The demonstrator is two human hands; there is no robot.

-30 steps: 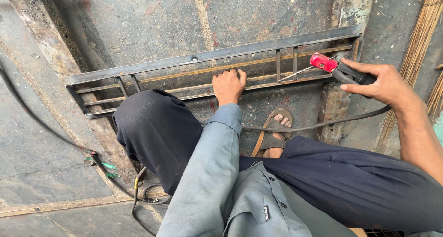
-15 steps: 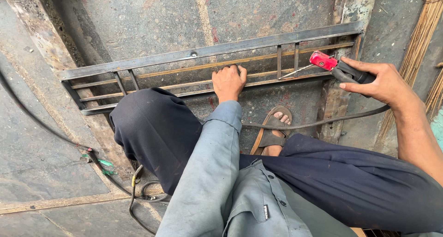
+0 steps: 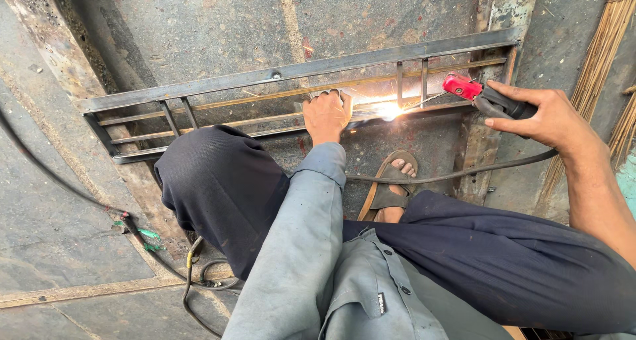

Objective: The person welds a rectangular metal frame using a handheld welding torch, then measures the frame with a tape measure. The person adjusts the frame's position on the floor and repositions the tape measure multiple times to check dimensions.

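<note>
Sparks (image 3: 387,110) now flare on the steel grille (image 3: 291,72) lying on the concrete floor (image 3: 59,234), where half a second earlier the rod (image 3: 424,101) hung unlit. Right hand (image 3: 546,118), at 2 o'clock, grips the red-tipped electrode holder (image 3: 480,95), its cable (image 3: 450,176) trailing toward 6. Left hand (image 3: 326,115), at 12 o'clock, presses closed on a grille bar just beside the arc, as before. A sandalled foot (image 3: 391,188) rests below.
</note>
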